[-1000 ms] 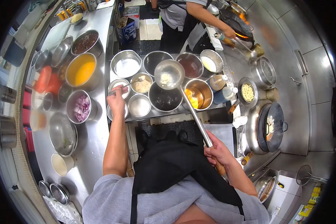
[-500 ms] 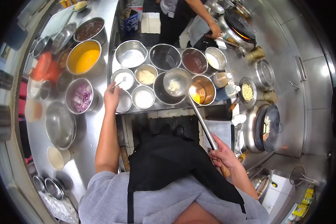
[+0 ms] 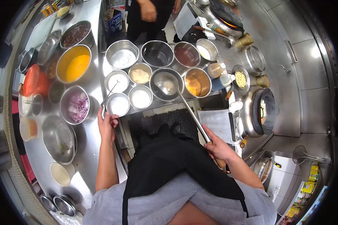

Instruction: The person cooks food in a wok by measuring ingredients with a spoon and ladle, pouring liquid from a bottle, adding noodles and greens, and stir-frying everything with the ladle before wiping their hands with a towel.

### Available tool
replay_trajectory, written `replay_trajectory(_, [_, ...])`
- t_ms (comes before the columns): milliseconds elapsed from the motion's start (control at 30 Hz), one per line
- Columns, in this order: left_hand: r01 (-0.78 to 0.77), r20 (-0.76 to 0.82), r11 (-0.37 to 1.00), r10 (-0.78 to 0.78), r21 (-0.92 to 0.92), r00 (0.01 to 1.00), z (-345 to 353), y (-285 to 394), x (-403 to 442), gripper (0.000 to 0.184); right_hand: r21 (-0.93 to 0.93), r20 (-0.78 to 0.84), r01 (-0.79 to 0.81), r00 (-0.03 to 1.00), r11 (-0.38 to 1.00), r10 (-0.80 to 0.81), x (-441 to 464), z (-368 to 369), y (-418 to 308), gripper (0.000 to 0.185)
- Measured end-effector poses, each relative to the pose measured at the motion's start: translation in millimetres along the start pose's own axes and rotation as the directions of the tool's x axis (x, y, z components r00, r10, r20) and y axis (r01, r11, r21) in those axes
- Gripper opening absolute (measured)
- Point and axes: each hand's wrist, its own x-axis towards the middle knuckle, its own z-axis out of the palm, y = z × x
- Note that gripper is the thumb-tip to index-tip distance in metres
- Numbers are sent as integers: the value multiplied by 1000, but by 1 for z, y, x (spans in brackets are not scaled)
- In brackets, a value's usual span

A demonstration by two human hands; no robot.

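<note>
Steel fills the head view: a ladle (image 3: 194, 116) reaches across the counter (image 3: 156, 109), its bowl over the mouth of a dark-looking pot (image 3: 153, 90), with a little pale stuff in it. The right hand (image 3: 218, 147) grips the handle near its wooden end, fingers wrapped closed. Compared with a second ago, the bowl has shifted from the gap between pots to over this one; whether it touches the inside cannot be told.

The left hand (image 3: 107, 123) has drawn back towards the body, beside the near-left pot of white stuff (image 3: 118, 104). Its fingers are loosely curled. A spoon (image 3: 109, 93) leans out of the white pot behind, its handle end just by the fingertips; I cannot tell whether they still hold it. That suggests a pause in the spooning, with the ladle's load kept.

Beyond, a co-worker's hand (image 3: 148, 12) has left the stove side.
</note>
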Motion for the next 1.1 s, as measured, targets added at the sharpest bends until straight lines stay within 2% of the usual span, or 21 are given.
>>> replay_trajectory(100, [-70, -12, 997, 70, 30, 997, 2, 2, -8, 52, -16, 19, 19, 1000, 1000, -19, -5, 0, 1, 82])
replay_trajectory(167, [-102, 16, 995, 102, 20, 995, 8, 6, -15, 52, 76, 115, 14, 993, 997, -23, -3, -10, 10, 83])
replay_trajectory(200, [-125, 21, 991, 125, 37, 992, 11, 7, -20, 53, 81, 110, 28, 993, 996, -37, -2, -15, 16, 83])
replay_trajectory(267, [-175, 27, 983, 174, 53, 984, 18, 10, -32, 53, 304, 201, 5, 977, 953, -70, 2, -26, 28, 83])
replay_trajectory(367, [-173, -4, 981, 175, 91, 985, 20, 0, -57, 54, 416, 236, 47, 959, 908, -158, 6, -38, 53, 84])
replay_trajectory(500, [-209, -1, 973, 210, 95, 978, 20, -30, -101, 57, 438, 263, 122, 930, 891, -256, -11, -69, 69, 85])
replay_trajectory(567, [-179, -30, 965, 189, 194, 982, 35, -45, -143, 58, 463, 277, 197, 894, 864, -352, -15, -93, 83, 85])
replay_trajectory(633, [-227, 62, 961, 220, 157, 974, 36, -62, -166, 58, 463, 280, 260, 864, 848, -418, -21, -106, 95, 85])
replay_trajectory(700, [-150, 61, 965, 141, 213, 988, 40, -71, -187, 57, 621, 358, 180, 800, 763, -481, -31, -121, 105, 84])
replay_trajectory(733, [-140, 78, 962, 125, 233, 989, 40, -73, -197, 57, 723, 406, 70, 762, 687, -505, -26, -126, 117, 84])
replay_trajectory(767, [-125, 93, 960, 104, 251, 990, 44, -72, -209, 57, 724, 409, 70, 757, 686, -509, -19, -126, 121, 84])
replay_trajectory(833, [-100, 88, 951, 77, 294, 993, 49, -71, -226, 57, 621, 318, 194, 823, 759, -471, -5, -111, 133, 84])
replay_trajectory(900, [-78, 89, 941, 52, 329, 995, 53, -70, -237, 56, 600, 318, 212, 822, 771, -473, 15, -103, 136, 85])
replay_trajectory(967, [-122, 161, 928, 68, 352, 985, 54, -61, -238, 56, 699, 341, 154, 787, 698, -515, 27, -93, 139, 82])
replay_trajectory(1033, [-153, 209, 943, 92, 297, 974, 48, -55, -227, 53, 674, 323, 183, 799, 716, -508, 22, -80, 138, 79])
replay_trajectory(1100, [-187, 234, 902, 100, 389, 967, 50, -33, -223, 51, 728, 304, 174, 785, 663, -540, 17, -66, 137, 80])
